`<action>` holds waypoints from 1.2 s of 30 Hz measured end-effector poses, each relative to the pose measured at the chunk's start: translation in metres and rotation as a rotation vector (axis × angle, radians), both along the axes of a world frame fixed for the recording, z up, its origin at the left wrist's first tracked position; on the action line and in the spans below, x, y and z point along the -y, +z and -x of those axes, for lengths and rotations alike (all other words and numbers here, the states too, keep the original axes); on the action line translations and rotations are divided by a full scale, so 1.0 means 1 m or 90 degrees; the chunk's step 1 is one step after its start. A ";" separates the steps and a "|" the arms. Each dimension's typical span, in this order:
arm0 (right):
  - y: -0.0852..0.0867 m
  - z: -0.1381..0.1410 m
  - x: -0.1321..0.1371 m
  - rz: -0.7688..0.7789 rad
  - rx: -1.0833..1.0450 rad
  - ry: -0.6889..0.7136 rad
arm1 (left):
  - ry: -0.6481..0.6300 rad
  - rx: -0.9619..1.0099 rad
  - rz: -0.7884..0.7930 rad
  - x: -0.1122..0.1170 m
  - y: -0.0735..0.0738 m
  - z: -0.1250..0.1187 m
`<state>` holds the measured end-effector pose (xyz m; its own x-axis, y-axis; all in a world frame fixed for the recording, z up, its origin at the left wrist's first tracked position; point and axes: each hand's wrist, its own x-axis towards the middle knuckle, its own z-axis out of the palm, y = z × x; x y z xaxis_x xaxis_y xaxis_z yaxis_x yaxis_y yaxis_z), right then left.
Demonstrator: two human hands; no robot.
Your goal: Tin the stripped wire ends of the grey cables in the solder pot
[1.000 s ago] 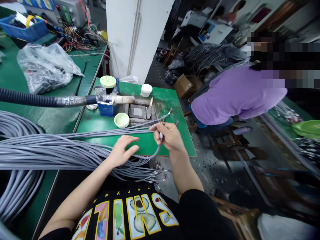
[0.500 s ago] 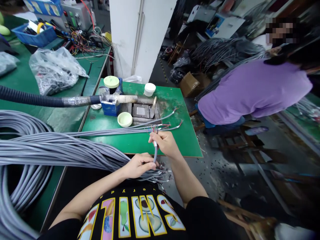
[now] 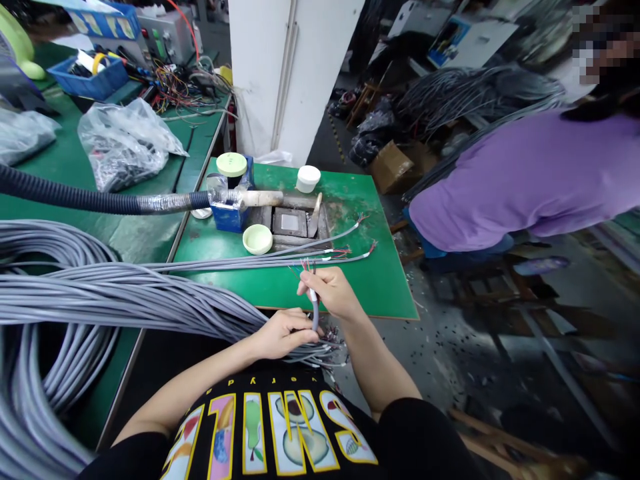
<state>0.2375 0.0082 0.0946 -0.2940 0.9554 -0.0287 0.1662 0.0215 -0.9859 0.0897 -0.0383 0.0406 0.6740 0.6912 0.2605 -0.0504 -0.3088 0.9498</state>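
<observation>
My right hand (image 3: 331, 292) is closed on the end of a grey cable (image 3: 314, 310), held upright, with thin coloured wires fanning out above my fingers. My left hand (image 3: 283, 333) is closed around the same cable just below, at the stripped ends of a big bundle of grey cables (image 3: 125, 300) that runs off to the left. Both hands hover at the near edge of a small green table (image 3: 370, 280). A few more grey cables (image 3: 320, 253) lie across that table with bared ends pointing right.
On the green table stand a metal block fixture (image 3: 293, 221), a blue box (image 3: 227, 215), a black corrugated hose (image 3: 75, 197), a green lid (image 3: 257, 239) and a white jar (image 3: 308, 179). A person in a purple shirt (image 3: 525, 180) bends over at right. Plastic bags (image 3: 125, 150) lie on the left bench.
My left hand left the table top and came back to grip the cable below my right hand. My right hand drew the cable end slightly toward me and turned it upright.
</observation>
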 end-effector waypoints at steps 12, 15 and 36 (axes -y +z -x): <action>-0.001 0.000 0.000 -0.021 0.013 0.023 | 0.017 -0.008 0.011 0.000 -0.003 0.000; -0.001 0.000 0.000 -0.007 0.009 0.031 | 0.013 -0.004 0.013 0.000 -0.003 -0.001; 0.009 0.018 0.002 -0.065 0.047 0.130 | 0.313 0.381 0.548 -0.016 0.010 0.014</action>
<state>0.2200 0.0059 0.1032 -0.4818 0.8755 0.0373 0.2191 0.1616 -0.9622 0.0755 -0.0219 0.0507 0.2117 0.9482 -0.2368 -0.6170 0.3176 0.7201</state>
